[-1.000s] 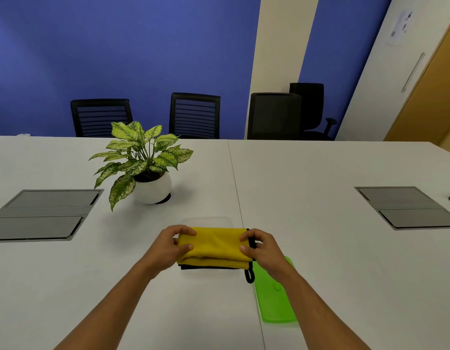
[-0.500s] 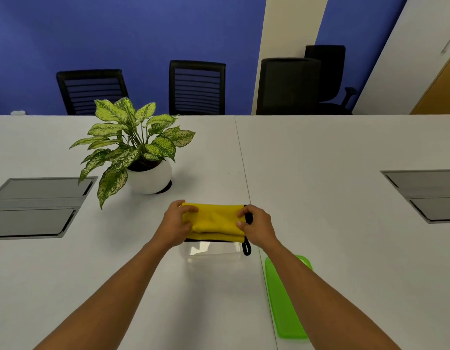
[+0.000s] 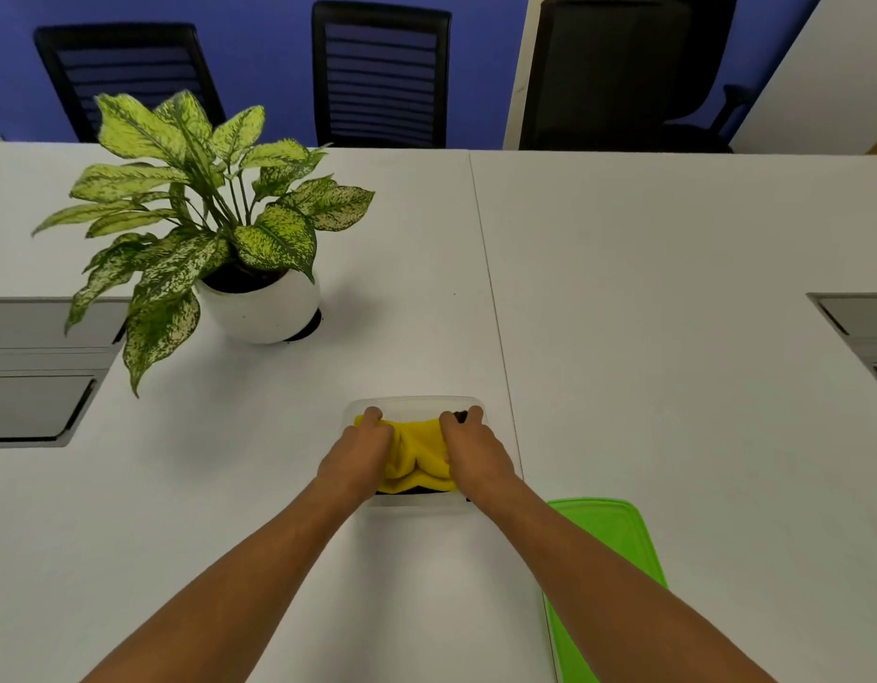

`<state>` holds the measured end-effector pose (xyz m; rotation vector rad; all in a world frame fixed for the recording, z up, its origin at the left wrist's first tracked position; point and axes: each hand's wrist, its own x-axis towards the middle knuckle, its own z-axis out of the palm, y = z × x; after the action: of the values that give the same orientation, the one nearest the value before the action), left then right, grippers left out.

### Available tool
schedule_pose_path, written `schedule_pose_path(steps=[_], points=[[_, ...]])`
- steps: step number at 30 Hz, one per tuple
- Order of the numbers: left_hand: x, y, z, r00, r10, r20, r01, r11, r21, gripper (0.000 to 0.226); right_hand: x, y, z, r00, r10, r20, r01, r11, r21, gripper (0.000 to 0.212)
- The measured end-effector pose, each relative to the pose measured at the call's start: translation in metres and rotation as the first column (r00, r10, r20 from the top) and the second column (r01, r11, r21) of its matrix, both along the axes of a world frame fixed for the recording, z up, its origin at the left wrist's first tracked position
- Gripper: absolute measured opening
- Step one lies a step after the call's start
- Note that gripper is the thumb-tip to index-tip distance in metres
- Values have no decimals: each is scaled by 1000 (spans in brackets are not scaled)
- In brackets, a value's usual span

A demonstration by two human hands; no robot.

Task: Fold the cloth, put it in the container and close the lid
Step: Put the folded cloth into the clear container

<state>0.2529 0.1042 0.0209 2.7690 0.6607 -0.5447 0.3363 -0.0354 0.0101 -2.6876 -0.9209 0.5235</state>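
The folded yellow cloth (image 3: 418,453) with a black underside lies bunched inside the clear plastic container (image 3: 417,402) on the white table. My left hand (image 3: 358,456) presses on the cloth's left end and my right hand (image 3: 471,453) on its right end, fingers curled down into the container. The green lid (image 3: 619,539) lies flat on the table to the right of my right forearm, partly hidden by it.
A potted plant in a white pot (image 3: 259,308) stands behind and left of the container. Grey cable hatches (image 3: 37,367) are set in the table at the left and at the right edge (image 3: 855,327). Black chairs (image 3: 380,73) line the far side.
Both hands have lowered the cloth from above the container down into it, and the cloth has bunched in the middle. The view has tilted further down.
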Motion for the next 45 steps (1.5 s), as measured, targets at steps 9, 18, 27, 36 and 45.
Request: schedule_pose_path(steps=[9, 18, 27, 36, 45], points=[[6, 8, -25, 992, -122, -34, 125, 986, 107, 37, 9, 13, -20, 993, 120, 13, -112, 957, -268, 55], [7, 9, -33, 924, -356, -142, 382, 836, 393, 21, 10, 17, -23, 970, 233, 65, -181, 877, -444, 30], [-15, 26, -33, 904, -323, 282, 243, 928, 282, 25, 7, 19, 1, 943, 280, 180, -227, 937, -267, 16], [-58, -9, -37, 580, 671, 463, -310, 707, -636, 48, -15, -109, -19, 831, -532, 164, 461, 823, 333, 28], [-77, -11, -43, 668, 681, 300, -325, 629, -706, 53, -49, -222, -45, 639, -769, -32, 743, 627, -234, 108]])
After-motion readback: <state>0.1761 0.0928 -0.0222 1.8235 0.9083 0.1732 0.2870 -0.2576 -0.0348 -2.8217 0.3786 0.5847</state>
